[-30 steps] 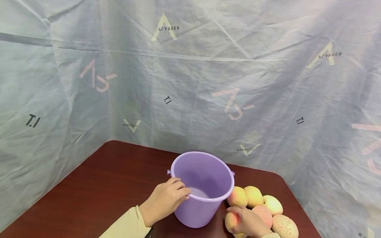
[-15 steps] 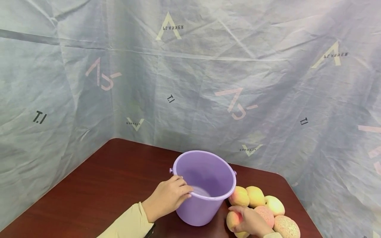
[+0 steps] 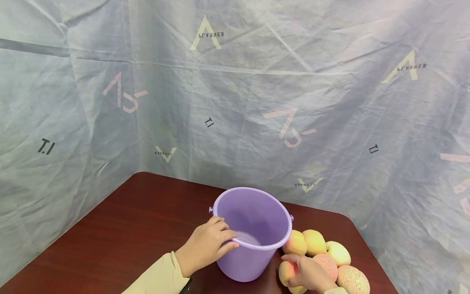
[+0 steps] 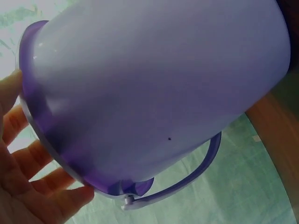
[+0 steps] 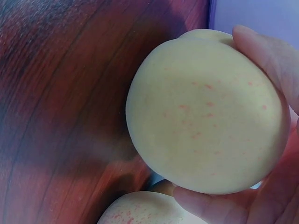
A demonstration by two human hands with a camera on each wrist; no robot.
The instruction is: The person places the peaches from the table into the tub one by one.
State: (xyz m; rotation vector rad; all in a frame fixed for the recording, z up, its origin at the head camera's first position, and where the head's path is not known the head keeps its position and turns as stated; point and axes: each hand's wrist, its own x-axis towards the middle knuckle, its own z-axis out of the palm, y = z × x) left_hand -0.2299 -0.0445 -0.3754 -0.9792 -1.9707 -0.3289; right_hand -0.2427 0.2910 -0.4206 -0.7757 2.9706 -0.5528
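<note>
Loading fruit into the bucket: first peach in hand
Left hand [image 3: 204, 250] grips the purple bucket [image 3: 253, 232] rim on the table; right hand [image 3: 306, 274] clasps a peach [image 3: 287, 272] beside it, which needs lifting over the rim

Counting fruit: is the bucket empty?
Empty: the head view shows the bucket's bare floor; all the peaches lie outside on the table.
</note>
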